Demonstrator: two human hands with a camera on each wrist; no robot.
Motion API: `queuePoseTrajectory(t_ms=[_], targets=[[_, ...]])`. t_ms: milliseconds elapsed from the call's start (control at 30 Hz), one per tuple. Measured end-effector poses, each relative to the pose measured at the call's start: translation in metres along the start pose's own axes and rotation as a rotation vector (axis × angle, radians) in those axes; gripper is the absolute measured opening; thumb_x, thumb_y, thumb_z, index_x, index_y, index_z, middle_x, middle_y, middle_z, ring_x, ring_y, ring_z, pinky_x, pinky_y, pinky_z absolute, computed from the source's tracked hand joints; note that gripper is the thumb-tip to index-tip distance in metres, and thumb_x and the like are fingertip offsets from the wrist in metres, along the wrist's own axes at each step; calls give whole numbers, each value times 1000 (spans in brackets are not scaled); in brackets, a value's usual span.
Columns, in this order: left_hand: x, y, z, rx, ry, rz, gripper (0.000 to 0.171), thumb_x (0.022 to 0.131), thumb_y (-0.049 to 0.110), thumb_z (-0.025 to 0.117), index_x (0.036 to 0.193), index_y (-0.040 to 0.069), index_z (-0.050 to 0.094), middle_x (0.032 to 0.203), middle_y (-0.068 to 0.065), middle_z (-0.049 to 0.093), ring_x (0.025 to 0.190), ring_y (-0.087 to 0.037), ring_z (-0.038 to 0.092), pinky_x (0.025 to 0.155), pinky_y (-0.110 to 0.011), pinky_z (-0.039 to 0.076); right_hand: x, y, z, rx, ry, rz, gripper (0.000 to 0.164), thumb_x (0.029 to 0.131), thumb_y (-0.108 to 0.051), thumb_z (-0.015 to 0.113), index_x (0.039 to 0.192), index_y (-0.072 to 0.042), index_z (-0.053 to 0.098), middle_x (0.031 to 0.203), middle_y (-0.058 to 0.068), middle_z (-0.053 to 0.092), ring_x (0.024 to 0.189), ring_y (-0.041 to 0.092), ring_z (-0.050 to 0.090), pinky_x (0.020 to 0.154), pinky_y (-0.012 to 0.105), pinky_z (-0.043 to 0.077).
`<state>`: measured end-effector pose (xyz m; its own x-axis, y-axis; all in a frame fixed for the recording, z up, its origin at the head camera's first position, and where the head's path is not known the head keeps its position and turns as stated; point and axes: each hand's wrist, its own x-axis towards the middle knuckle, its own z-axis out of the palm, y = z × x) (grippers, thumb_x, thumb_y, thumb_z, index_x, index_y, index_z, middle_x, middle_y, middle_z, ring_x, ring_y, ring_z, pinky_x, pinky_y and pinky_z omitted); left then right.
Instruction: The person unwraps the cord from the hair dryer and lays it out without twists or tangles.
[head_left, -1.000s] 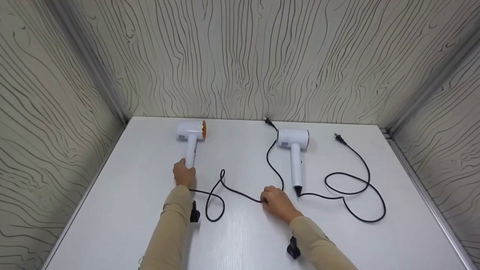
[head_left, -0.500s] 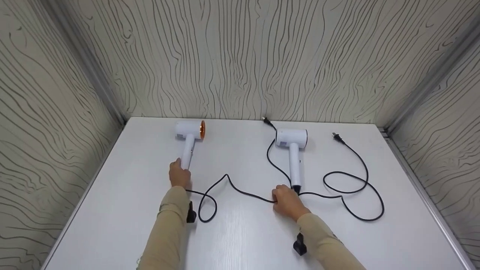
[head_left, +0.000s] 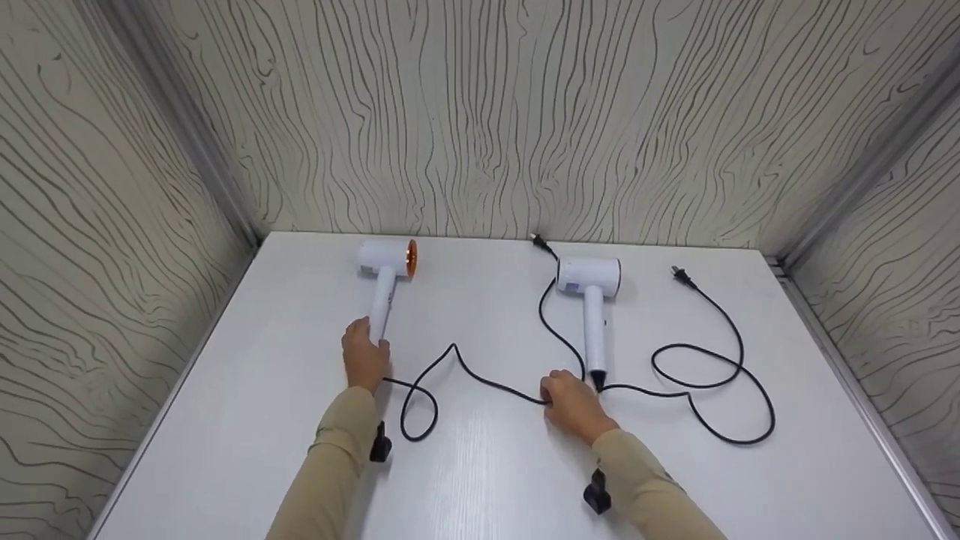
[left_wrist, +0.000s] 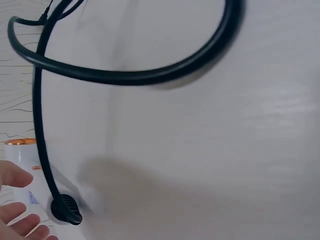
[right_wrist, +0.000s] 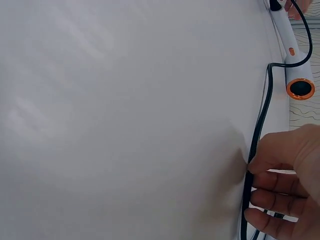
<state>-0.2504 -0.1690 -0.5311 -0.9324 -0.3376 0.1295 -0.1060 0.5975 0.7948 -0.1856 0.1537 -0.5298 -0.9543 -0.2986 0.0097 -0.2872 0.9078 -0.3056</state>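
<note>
A white hair dryer (head_left: 386, 259) with an orange rim lies at the left of the table. My left hand (head_left: 365, 356) is at the lower end of its handle, and in the left wrist view the thumb (left_wrist: 15, 175) and fingers stand apart beside it. The dryer's black cord (head_left: 499, 385) runs in a loop across the table to my right hand (head_left: 574, 405), which pinches it with the fingertips. Beyond that hand the cord leads up behind a second white hair dryer (head_left: 593, 322) to a plug (head_left: 540, 241) at the back.
The second dryer's black cord (head_left: 765, 397) curls out to the right and ends in a plug (head_left: 681, 275). Patterned panels (head_left: 480, 120) stand behind and beside the white table (head_left: 480, 480). Metal strips line its sides.
My right hand has moved right with the cord, close to the second dryer's handle end. The cord's loop has shifted slightly left. My left hand's fingers have loosened at the dryer handle.
</note>
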Motion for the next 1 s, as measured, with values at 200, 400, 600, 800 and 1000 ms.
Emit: queuePoseTrajectory(t_ms=[200,400,600,800,1000], targets=[[-10,0,-4,-4,-12,71,41,86,-4,59,127,-11,52,132,-28,52,125,-43,48,106,-51,45,1,-2,-1,20,-17,4,7,76,-1,71,74,-4,64,75,2,58,73,14,52,62,30,47],[-20,4,-10,25,-35,131,35,86,-3,61,121,-9,56,125,-26,56,119,-41,53,101,-50,49,1,-6,0,17,11,-23,9,77,-4,70,72,-5,63,72,2,55,69,13,48,59,27,43],[-35,14,-18,78,-61,155,29,86,0,64,114,-7,62,110,-23,62,105,-35,61,90,-45,55,-1,-11,3,16,27,-36,10,77,-3,71,72,-4,62,71,3,55,67,12,47,58,26,43],[-58,18,-27,139,-159,135,22,85,6,68,103,-5,65,94,-18,65,85,-24,63,72,-36,56,0,-15,4,13,18,-21,10,77,-4,72,72,-4,63,72,3,56,68,13,49,58,27,44],[-74,10,-29,152,-226,92,18,85,8,68,98,-3,66,84,-13,65,75,-18,58,64,-29,50,2,-17,4,14,31,-30,13,79,-5,70,69,-5,61,70,2,54,67,13,47,57,26,42]])
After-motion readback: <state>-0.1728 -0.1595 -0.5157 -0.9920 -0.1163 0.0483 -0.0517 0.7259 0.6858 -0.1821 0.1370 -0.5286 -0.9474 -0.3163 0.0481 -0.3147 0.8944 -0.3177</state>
